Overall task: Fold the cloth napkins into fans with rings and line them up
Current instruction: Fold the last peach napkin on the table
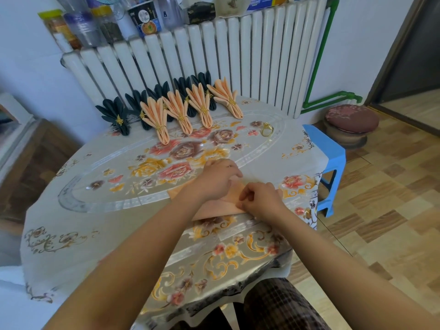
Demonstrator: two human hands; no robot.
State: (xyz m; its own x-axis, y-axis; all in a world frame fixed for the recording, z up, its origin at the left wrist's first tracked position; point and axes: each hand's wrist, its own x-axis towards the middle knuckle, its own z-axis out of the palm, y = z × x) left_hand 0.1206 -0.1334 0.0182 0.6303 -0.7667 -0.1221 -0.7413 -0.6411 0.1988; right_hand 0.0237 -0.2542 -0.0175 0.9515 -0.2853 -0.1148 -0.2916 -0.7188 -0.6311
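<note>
Up on top of the radiator point(238, 55), jars and bottles point(78, 27) are crowding together, their tops cut off by the frame; one is showing dark contents, the rest are too blurred to read. Down on the surface point(95, 186), near its front edge, the peach napkin point(234, 197) is lying partly folded, and both hands are hiding most of it. The left hand point(217, 179) is resting over the cloth with fingers bent; whether its grip is holding a fold, I cannot tell. The right hand point(260, 198) is pinching the napkin's near edge, grip narrow, fingers curled tight on the fabric. Along the far edge, four peach fans point(181, 110) are standing in a row, each cinched by a gold ring, with dark fans point(116, 115) lined up just behind them, partly hidden. A loose gold ring point(266, 129) is sitting alone toward the right edge.
</note>
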